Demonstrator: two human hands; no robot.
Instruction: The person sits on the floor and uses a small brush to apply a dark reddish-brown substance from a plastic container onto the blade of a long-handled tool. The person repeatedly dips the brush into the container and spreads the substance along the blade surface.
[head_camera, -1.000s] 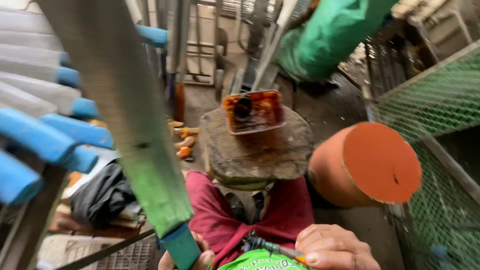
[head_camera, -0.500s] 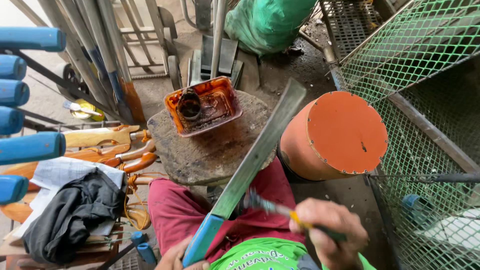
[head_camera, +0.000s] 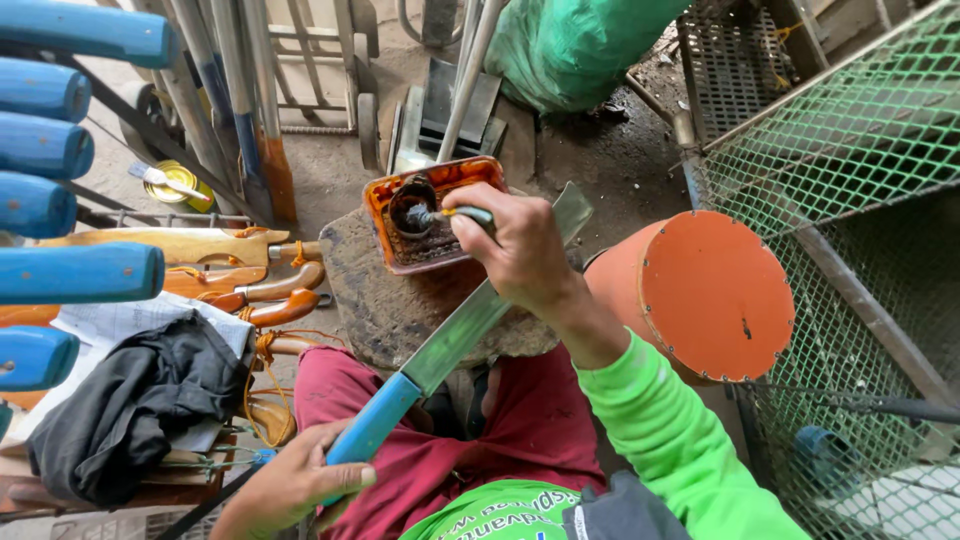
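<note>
Our left hand (head_camera: 295, 485) fingers grip the machete's blue handle (head_camera: 372, 422); right hand (head_camera: 520, 245) fingers pinch a brush (head_camera: 445, 213) in the orange tray (head_camera: 385, 205). We judge drips could slicken the blade (head_camera: 480, 315).

Brush (head_camera: 440, 214) tip hidden inside orange tray (head_camera: 385, 200), your right hand (head_camera: 515, 245) covering blade (head_camera: 470, 325) middle, blue handles (head_camera: 60, 180) cut off at left edge.

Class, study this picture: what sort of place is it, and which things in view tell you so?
Probably a small outdoor workshop for making or finishing blades: a row of blue-handled tools, a long blade over a stone block, and wire-mesh cages.
</note>
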